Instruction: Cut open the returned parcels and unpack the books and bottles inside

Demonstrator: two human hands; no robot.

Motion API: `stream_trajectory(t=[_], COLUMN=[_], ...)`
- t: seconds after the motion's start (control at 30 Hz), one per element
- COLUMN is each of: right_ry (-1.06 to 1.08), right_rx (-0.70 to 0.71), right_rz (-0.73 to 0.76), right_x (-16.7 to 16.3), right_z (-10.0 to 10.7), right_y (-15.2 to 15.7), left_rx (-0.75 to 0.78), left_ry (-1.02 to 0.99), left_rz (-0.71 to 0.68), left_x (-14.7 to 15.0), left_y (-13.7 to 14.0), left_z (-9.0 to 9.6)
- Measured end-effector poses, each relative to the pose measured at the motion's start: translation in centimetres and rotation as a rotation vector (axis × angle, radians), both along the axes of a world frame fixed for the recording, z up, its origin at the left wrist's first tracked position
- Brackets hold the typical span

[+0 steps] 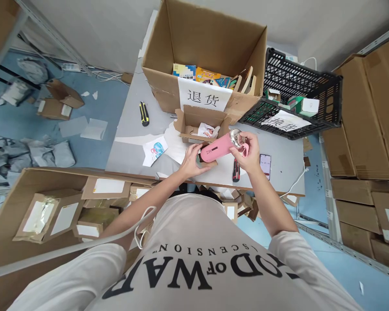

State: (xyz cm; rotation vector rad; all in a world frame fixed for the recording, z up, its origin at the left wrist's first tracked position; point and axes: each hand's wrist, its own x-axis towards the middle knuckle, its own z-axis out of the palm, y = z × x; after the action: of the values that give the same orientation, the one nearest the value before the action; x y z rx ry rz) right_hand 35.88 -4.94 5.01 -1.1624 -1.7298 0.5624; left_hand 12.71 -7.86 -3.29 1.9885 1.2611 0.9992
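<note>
Between my two hands a pink insulated bottle [216,148] with a shiny metal end lies tilted, that end pointing up and to the right. My left hand [194,163] wraps round its dark lower end. The fingers of my right hand [250,152] close on the metal end [236,137] and a pink loop beside it. Just beyond the bottle stands a small opened carton [199,115] with a printed white paper [207,129] inside. A red and black utility knife [236,170] lies on the table below the bottle.
A large carton [164,88] of books stands behind, beside a black plastic crate [332,101] holding small boxes. On the table [126,147] are a yellow utility knife [144,114], a printed card [154,150] and a phone [265,166]. A carton [26,172] of parcels stands at left.
</note>
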Motion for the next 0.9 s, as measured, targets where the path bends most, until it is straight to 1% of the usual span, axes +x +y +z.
stream_trajectory(t=[0.1, 0.2, 0.33, 0.47, 0.57, 0.7, 0.83, 0.9], right_ry=[-0.12, -0.244, -0.399, -0.672, -0.825, -0.881, -0.841, -0.801], right_rx=[0.075, 0.097, 0.028, -0.043, -0.083, -0.1, -0.098, -0.111], right_rz=[0.061, 0.19, 0.319, 0.41, 0.457, 0.517, 0.532, 0.519], right_x=[-1.1, -2.3, -3.5, -4.0, -4.0, -4.1, -3.7, -3.0], right_z=[0.0, -0.5, -2.3, -4.6, -5.6, -5.8, -5.8, -6.0], right_y=[0.0, -0.3, -0.3, 0.5, 1.2, 1.7, 1.2, 0.7], left_rx=[-0.04, -0.077, -0.077, -0.077, -0.101, -0.088, -0.096, -0.084], left_ry=[0.006, 0.012, -0.008, -0.018, -0.003, 0.013, 0.024, 0.036], left_rz=[-0.001, 0.009, -0.01, -0.01, -0.039, -0.068, -0.072, -0.115], left_x=[-0.2, -0.2, -0.1, -0.6, -1.0, -0.9, -1.2, -1.6], left_y=[0.1, 0.2, 0.5, 0.7, 0.7, 0.6, 0.7, 0.7], left_z=[-0.6, -0.8, -0.9, -1.3, -1.6, -1.9, -1.9, -1.9])
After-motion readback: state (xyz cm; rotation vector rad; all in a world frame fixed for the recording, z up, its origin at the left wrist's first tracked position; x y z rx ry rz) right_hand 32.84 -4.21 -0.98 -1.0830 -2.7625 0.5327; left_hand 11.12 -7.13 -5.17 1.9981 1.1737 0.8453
